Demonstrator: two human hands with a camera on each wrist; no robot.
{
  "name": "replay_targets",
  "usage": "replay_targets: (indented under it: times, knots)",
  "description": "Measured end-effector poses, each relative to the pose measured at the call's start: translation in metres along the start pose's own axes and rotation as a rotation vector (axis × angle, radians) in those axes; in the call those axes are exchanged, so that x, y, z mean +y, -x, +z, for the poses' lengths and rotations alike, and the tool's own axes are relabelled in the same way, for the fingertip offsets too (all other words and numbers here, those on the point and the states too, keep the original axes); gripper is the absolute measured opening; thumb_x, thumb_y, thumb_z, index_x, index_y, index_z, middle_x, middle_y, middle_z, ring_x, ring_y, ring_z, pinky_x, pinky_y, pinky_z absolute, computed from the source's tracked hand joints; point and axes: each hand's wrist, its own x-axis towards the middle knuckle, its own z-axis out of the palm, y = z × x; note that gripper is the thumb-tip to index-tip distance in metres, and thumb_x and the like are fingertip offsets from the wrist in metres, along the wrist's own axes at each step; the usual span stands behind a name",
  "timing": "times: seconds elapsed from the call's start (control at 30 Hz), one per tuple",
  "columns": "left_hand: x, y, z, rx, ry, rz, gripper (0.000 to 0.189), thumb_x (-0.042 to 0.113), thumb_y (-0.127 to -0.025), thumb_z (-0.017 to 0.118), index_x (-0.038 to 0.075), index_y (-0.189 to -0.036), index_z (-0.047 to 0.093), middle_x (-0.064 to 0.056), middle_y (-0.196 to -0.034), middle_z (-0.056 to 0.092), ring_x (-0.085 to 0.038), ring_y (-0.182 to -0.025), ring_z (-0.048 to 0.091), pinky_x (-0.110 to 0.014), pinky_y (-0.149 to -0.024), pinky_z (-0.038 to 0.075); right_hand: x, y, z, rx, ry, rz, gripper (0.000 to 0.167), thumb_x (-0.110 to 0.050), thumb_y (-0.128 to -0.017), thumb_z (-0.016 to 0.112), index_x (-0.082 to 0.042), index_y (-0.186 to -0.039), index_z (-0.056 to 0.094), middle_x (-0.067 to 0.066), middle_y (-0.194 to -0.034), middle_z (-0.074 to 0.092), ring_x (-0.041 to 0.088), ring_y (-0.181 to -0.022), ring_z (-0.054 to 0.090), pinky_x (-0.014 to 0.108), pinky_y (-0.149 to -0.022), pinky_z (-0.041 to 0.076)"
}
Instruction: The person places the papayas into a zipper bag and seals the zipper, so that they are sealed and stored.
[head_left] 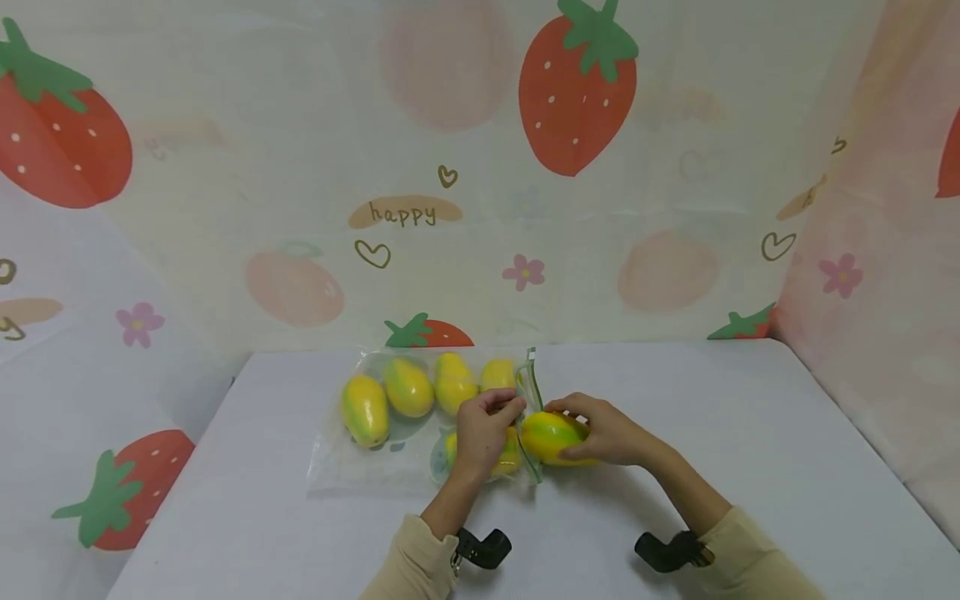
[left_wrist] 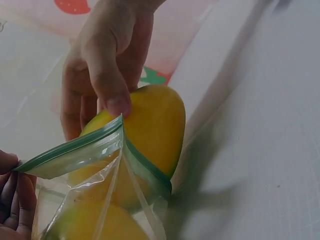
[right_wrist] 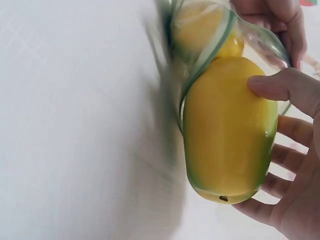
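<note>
A clear zip bag [head_left: 330, 471] with a green zip edge [left_wrist: 70, 145] lies on the table, its mouth facing right and parted. The left hand [head_left: 482, 433] pinches the upper edge of that mouth between thumb and fingers. At the opening, the right hand [head_left: 615, 429] grips a yellow-green papaya [head_left: 551, 437], thumb on one side and fingers on the other. One end of this papaya [right_wrist: 225, 130] is inside the bag's mouth, against another papaya [right_wrist: 200, 32]. Several more papayas [head_left: 365, 410] lie inside the bag, some partly hidden by the left hand.
A white-covered table [head_left: 720, 433] bears the bag. Behind it hangs a cloth backdrop [head_left: 480, 283] printed with strawberries, and similar cloth stands at both sides. Black wrist-worn devices [head_left: 486, 550] sit at both cuffs.
</note>
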Motion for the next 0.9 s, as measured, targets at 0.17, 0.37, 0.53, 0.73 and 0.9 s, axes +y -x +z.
replay_targets:
  times: [0.17, 0.37, 0.53, 0.73, 0.9]
  knots:
    - [-0.001, 0.000, 0.000, -0.001, 0.016, 0.015, 0.022, 0.019, -0.088, 0.071, 0.003, -0.103, 0.074, -0.010, -0.095, 0.073, -0.009, -0.078, 0.060, -0.014, -0.067, 0.051, -0.006, -0.006, 0.009, -0.016, 0.005, 0.016, 0.057, -0.024, -0.080, 0.078, -0.009, -0.132, 0.059, 0.010, -0.130, 0.063, 0.033, -0.120, 0.056, 0.055, -0.103, 0.045]
    - [-0.004, -0.001, 0.000, -0.004, 0.039, 0.030, 0.023, 0.018, -0.088, 0.071, 0.002, -0.104, 0.073, -0.012, -0.096, 0.073, -0.008, -0.078, 0.062, -0.015, -0.070, 0.054, -0.010, -0.007, 0.011, -0.040, 0.002, 0.065, 0.062, -0.024, -0.082, 0.078, -0.008, -0.137, 0.054, 0.014, -0.137, 0.059, 0.037, -0.125, 0.054, 0.058, -0.105, 0.041]
    - [-0.005, -0.001, 0.000, 0.004, 0.045, 0.026, 0.023, 0.018, -0.088, 0.071, 0.002, -0.104, 0.073, -0.011, -0.096, 0.073, -0.007, -0.078, 0.062, -0.016, -0.070, 0.054, -0.007, -0.003, 0.005, -0.065, -0.044, 0.097, 0.064, -0.010, -0.080, 0.077, 0.001, -0.136, 0.048, 0.020, -0.137, 0.054, 0.039, -0.124, 0.053, 0.057, -0.106, 0.041]
    - [-0.005, -0.001, 0.000, 0.011, 0.051, 0.029, 0.023, 0.017, -0.087, 0.072, 0.001, -0.104, 0.073, -0.013, -0.096, 0.073, -0.007, -0.077, 0.062, -0.015, -0.070, 0.054, 0.004, 0.003, 0.002, -0.035, -0.064, 0.100, 0.054, -0.014, -0.081, 0.076, -0.002, -0.130, 0.057, 0.019, -0.130, 0.059, 0.038, -0.118, 0.057, 0.051, -0.097, 0.051]
    - [-0.005, -0.002, -0.001, 0.005, 0.048, 0.033, 0.023, 0.017, -0.088, 0.071, 0.001, -0.104, 0.073, -0.012, -0.095, 0.073, -0.008, -0.076, 0.061, -0.015, -0.070, 0.054, 0.009, 0.007, 0.002, -0.014, -0.055, 0.116, 0.054, -0.021, -0.085, 0.074, -0.008, -0.135, 0.056, 0.020, -0.135, 0.057, 0.035, -0.109, 0.061, 0.047, -0.090, 0.055]
